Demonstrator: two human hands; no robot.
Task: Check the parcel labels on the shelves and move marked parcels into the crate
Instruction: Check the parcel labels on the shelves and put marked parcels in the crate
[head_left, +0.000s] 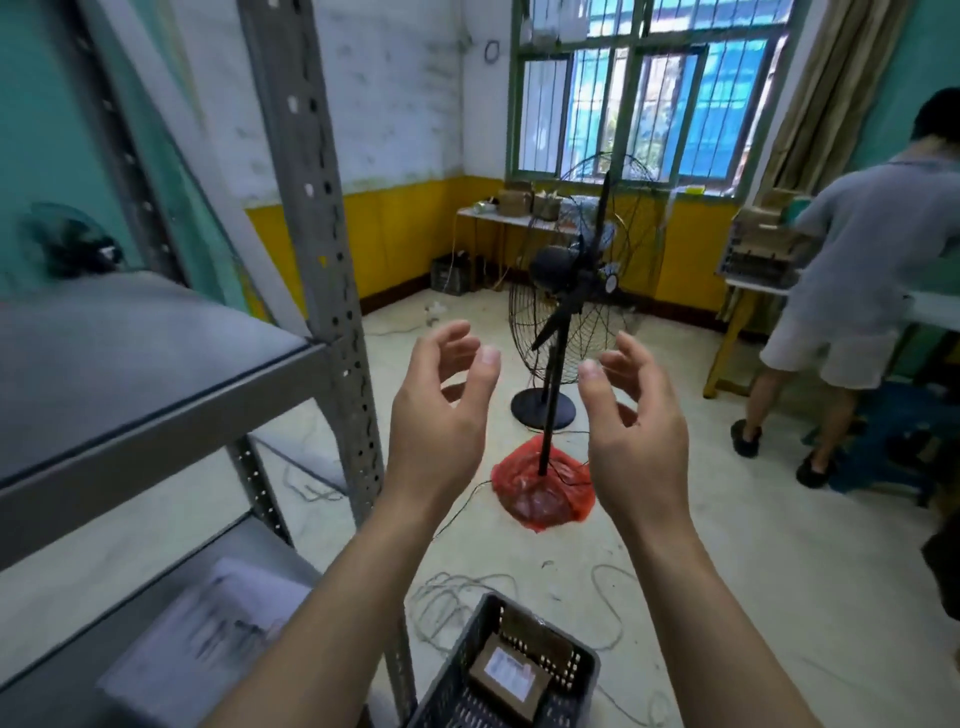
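Parcels show in two places: a brown cardboard parcel (506, 675) with a white label lies inside the dark slotted crate (511, 670) on the floor at the near edge, and a pale, blurred parcel (208, 639) with printed marks rests on the lower shelf (130, 571) at near left. Both hands are raised in the middle of the view, palms turned toward each other and apart — the left hand (439, 415) and the right hand (636, 421) each have loosely curved fingers and hold nothing. The grey metal shelving (311, 208) stands on the left, its upper shelf board bare. Beyond the hands stands a black pedestal fan (571, 291), and nearer a thin pole rises from a red plastic bag (540, 493). At far right another person (852, 291) leans over a table — back to the camera.
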